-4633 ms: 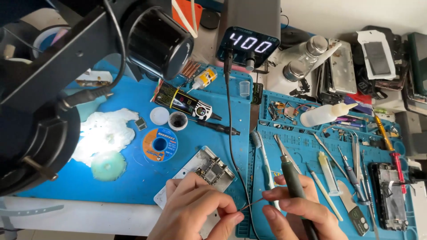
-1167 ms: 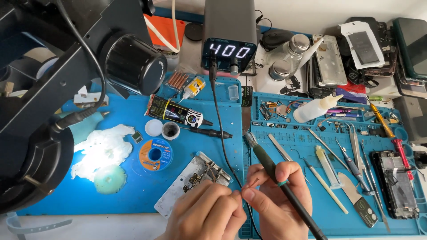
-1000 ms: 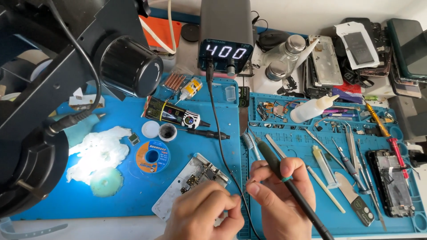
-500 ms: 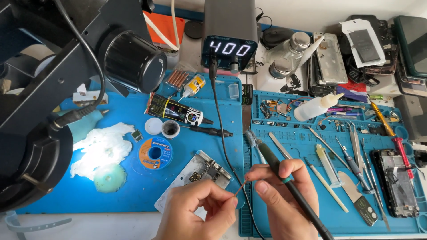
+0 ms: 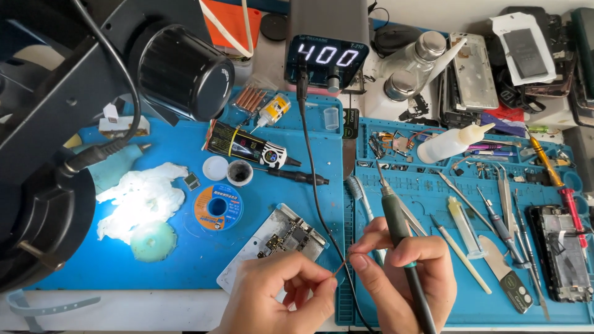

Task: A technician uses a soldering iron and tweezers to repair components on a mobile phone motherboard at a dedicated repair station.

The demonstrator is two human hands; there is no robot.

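While both hands pinch one thin wire, the risks lie close around it.
Left hand (image 5: 275, 297): thumb and forefinger closed on the copper wire (image 5: 342, 265).
Board: the opened phone (image 5: 275, 241) sits just above that pinch; a slip could snag it.
Right hand (image 5: 402, 278): fingertips nip the wire's other end, fist wrapped round the soldering iron (image 5: 399, 241).
Hazard: its tip points away, yet looks hot enough to scorch the blue mat (image 5: 185, 247).

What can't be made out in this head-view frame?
- Thin wire: too small to tell its kind; pinched between left hand and right hand.
- Soldering iron: handle end cut off by bottom edge.
- Opened phone: lower corner hidden behind left hand.
- Microscope: cut off by left edge.
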